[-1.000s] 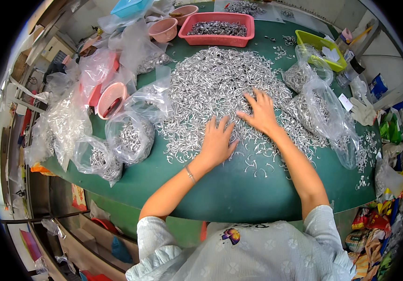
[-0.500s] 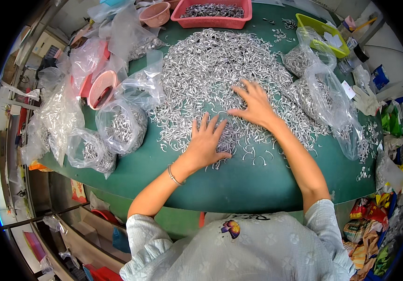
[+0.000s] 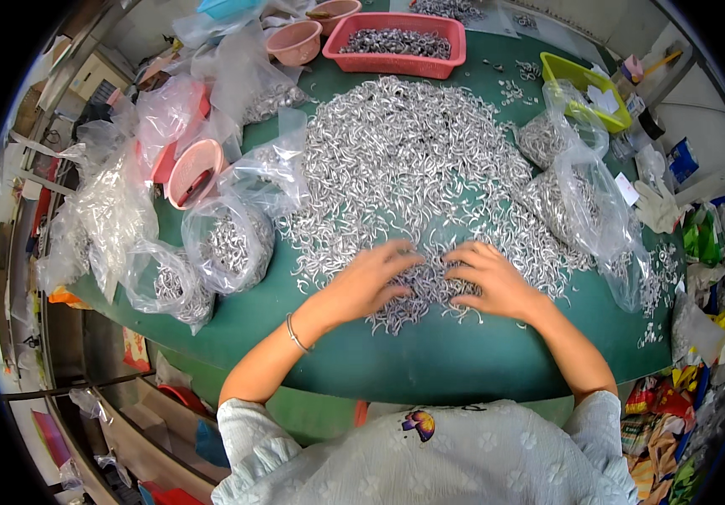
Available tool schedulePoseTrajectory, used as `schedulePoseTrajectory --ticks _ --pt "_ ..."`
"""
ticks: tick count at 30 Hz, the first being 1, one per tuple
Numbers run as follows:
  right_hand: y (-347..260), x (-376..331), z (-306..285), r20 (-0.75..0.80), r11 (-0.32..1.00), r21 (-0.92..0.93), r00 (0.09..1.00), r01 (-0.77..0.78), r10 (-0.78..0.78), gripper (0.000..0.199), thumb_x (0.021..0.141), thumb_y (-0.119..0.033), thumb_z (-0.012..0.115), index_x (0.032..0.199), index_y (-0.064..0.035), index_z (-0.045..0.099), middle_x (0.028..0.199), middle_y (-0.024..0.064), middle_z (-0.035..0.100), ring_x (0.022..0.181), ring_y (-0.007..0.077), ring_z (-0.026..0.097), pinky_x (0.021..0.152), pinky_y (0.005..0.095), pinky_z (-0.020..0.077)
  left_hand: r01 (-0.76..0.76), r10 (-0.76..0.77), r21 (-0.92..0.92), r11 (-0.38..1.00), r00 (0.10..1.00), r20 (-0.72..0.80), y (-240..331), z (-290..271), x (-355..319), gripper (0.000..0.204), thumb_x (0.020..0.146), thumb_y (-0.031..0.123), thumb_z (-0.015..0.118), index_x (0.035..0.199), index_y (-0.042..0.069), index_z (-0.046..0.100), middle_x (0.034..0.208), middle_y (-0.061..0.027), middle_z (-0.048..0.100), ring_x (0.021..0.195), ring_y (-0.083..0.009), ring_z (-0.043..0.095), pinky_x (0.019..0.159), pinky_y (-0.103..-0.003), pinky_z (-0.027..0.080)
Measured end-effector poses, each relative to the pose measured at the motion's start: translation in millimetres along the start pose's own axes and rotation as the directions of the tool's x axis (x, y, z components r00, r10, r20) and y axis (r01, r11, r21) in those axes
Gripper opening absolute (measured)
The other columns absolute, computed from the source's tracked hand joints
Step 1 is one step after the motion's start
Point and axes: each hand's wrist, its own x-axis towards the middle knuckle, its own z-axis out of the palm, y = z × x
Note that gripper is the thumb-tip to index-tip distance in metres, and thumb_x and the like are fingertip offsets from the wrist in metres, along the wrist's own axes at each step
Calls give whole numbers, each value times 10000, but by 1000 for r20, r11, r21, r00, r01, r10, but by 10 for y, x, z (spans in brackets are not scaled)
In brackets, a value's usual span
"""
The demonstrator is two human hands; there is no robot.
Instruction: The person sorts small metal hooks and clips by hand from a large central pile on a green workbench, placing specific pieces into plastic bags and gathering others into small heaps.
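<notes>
Green table (image 3: pixel 430 362), metal hooks (image 3: pixel 404 160), left hand (image 3: pixel 371 282), right hand (image 3: pixel 493 282)

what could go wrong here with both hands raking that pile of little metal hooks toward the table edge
The small heap between the left hand and right hand lies near the green table front edge, so metal hooks might slide off. Their bent ends could prick bare palms. The open plastic bag nearby might snag and spill.

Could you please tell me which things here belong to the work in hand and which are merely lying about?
In use: left hand, right hand, pile of small metal hooks.

Lying about: pink bowl, red tray, yellow-green tray, white glove.
</notes>
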Motion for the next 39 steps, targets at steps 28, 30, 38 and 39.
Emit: schedulePoseTrajectory --ticks 28,30,38,39 --pt "1392 1458 -231 -542 902 -152 797 -404 266 711 544 -430 799 1127 -123 532 1045 118 529 1042 313 470 877 434 360 262 -47 449 854 898 -437 -1009 -510 1287 803 558 316 814 1250 128 452 1278 -141 420 1238 -478 265 1014 -549 229" --pt "1329 1463 -305 -468 892 -103 812 -441 347 707 538 -423 803 1122 -128 535 1049 120 529 1039 312 470 873 429 361 261 -36 454 852 894 -447 -991 -513 1280 787 575 315 807 1250 117 455 1258 -133 439 1231 -476 277 1011 -536 243" --pt "1151 1323 -139 -521 922 -107 811 -372 267 641 555 -352 803 1104 -130 556 1028 76 548 1021 277 481 868 398 351 205 37 498 842 900 -434 -987 -482 1220 697 628 262 764 1249 118 482 1201 -102 496 1160 -363 389 987 -461 305" --pt "1104 1274 -109 -518 927 -104 816 -360 258 639 554 -344 804 1105 -132 557 1025 77 547 1021 276 480 872 396 349 203 30 494 846 906 -422 -968 -499 1203 694 629 262 763 1248 119 483 1199 -101 496 1154 -358 394 979 -452 311"
